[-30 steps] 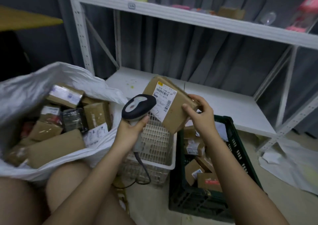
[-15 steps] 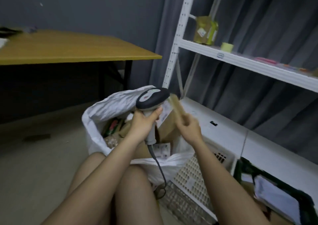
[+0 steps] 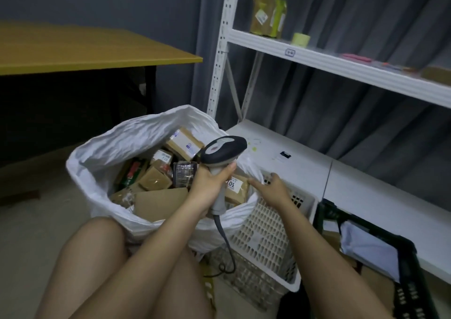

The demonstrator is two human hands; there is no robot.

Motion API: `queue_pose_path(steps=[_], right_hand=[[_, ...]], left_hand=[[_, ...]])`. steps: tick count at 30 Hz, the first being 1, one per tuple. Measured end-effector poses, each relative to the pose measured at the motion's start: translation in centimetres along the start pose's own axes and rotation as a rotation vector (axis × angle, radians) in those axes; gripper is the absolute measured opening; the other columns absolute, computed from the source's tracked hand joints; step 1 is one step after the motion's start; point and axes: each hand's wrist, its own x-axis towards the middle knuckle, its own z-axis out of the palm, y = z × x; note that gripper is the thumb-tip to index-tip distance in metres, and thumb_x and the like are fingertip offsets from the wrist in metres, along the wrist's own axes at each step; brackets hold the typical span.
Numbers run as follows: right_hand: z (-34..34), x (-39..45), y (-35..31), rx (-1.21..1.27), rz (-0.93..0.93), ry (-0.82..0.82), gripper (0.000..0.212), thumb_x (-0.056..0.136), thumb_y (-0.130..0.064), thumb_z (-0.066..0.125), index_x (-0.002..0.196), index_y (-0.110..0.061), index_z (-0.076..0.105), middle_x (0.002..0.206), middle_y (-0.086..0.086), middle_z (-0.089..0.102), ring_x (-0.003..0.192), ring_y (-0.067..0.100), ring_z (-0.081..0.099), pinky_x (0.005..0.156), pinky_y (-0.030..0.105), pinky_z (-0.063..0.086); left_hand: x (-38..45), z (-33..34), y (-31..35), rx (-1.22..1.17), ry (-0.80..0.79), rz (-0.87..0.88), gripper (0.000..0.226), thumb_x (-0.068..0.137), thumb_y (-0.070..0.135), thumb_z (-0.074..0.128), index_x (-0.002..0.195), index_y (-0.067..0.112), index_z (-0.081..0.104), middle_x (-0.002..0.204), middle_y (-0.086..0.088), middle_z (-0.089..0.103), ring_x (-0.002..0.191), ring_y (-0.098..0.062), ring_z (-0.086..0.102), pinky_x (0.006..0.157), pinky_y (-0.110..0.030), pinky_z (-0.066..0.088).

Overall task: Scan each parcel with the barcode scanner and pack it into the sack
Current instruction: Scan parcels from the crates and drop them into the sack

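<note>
Head-worn camera looks forward and down, close over the sack [image 3: 102, 152].

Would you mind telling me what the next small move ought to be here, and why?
Probably the right hand should swing over to the dark crate for another parcel. Its fingers are straight and hold nothing, the labelled parcel beside them already lies inside the white sack, and the left hand grips the barcode scanner, ready for a scan.

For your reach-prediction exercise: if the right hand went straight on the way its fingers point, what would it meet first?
Probably the labelled parcel at the sack's right edge; the right hand's fingertips point left at it and look nearly touching, though depth is unclear.
</note>
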Motion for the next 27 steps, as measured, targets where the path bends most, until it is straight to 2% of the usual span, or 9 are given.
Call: queue_pose_path(steps=[3,5,6,9,11,16,22,25,27], right_hand=[[0.4,1.4,-1.3,0.055,-0.025,0.018,0.033,0.093,-0.034,0.062,0.099,-0.002,0.065,0.086,0.013,0.066,0.074,0.028,0.064,0.064,0.035,0.054],[-0.6,2.5,-3.4,-0.105,-0.227,0.154,0.033,0.095,-0.024,0.057,0.066,-0.007,0.058,0.062,0.008,0.054,0.061,0.025,0.052,0.056,0.032,0.04],[-1.2,2.8,-4.3,-0.123,-0.321,0.231,0.037,0.095,-0.021,0.057,0.061,-0.006,0.054,0.057,0.007,0.049,0.058,0.023,0.047,0.053,0.032,0.034],[-2.1,3.4,-4.0,-0.014,-0.384,0.344,0.033,0.096,-0.017,0.054,0.066,-0.006,0.057,0.054,0.004,0.047,0.054,0.02,0.043,0.047,0.028,0.029],[-2.1,3.6,-2.5,-0.09,-0.31,0.251,0.035,0.096,-0.019,0.054,0.064,-0.007,0.055,0.056,0.005,0.048,0.059,0.024,0.046,0.049,0.03,0.03],[-3.8,3.5,-2.5,-0.017,-0.303,0.218,0.022,0.092,-0.022,0.062,0.083,-0.004,0.072,0.072,0.009,0.066,0.067,0.019,0.058,0.064,0.027,0.041],[-4.5,1.5,0.5,0.434,-0.188,0.049,0.016,0.093,-0.022,0.064,0.09,-0.007,0.071,0.058,0.005,0.06,0.046,0.01,0.051,0.047,0.021,0.043],[-5.7,0.8,4.1,0.514,-0.128,0.082,0.015,0.096,-0.024,0.059,0.093,-0.013,0.07,0.06,0.004,0.061,0.049,0.011,0.053,0.049,0.022,0.046],[-6.4,0.7,7.8,0.516,-0.059,0.107,0.015,0.097,-0.021,0.058,0.091,-0.012,0.069,0.061,0.005,0.06,0.052,0.014,0.053,0.051,0.023,0.046]], left_hand=[[0.1,0.8,-0.2,-0.008,-0.014,-0.001,0.034,0.086,0.02,0.07,0.118,0.015,0.062,0.108,0.004,0.069,0.097,-0.005,0.065,0.079,-0.017,0.051],[0.4,0.6,-0.1,0.002,-0.012,0.009,0.034,0.085,0.02,0.071,0.118,0.015,0.063,0.107,0.004,0.07,0.099,-0.008,0.066,0.087,-0.023,0.052],[0.6,0.5,0.1,0.02,-0.01,0.019,0.036,0.084,0.021,0.072,0.119,0.014,0.063,0.108,0.003,0.07,0.099,-0.009,0.066,0.089,-0.027,0.052],[1.5,-0.2,0.8,0.044,0.018,0.04,0.04,0.083,0.026,0.072,0.12,0.013,0.062,0.103,0.002,0.07,0.091,-0.011,0.065,0.082,-0.027,0.051],[1.9,-0.3,1.2,0.044,0.027,0.057,0.035,0.084,0.024,0.072,0.116,0.012,0.064,0.097,0.002,0.069,0.086,-0.01,0.064,0.075,-0.021,0.051],[2.3,0.9,0.8,0.042,-0.022,0.071,0.04,0.085,0.022,0.07,0.124,0.013,0.061,0.114,0.001,0.069,0.105,-0.01,0.064,0.092,-0.026,0.05],[2.3,3.8,-1.2,0.076,-0.082,-0.01,0.006,0.086,0.022,0.069,0.09,0.017,0.068,0.084,-0.002,0.07,0.082,-0.015,0.066,0.078,-0.033,0.054],[2.1,5.9,-2.4,0.074,-0.116,-0.034,0.015,0.085,0.024,0.07,0.098,0.016,0.067,0.078,0.003,0.068,0.077,-0.013,0.065,0.07,-0.028,0.053],[1.7,7.7,-3.4,0.09,-0.153,-0.057,0.023,0.085,0.025,0.07,0.106,0.015,0.066,0.085,0.003,0.069,0.085,-0.015,0.065,0.077,-0.03,0.054]])
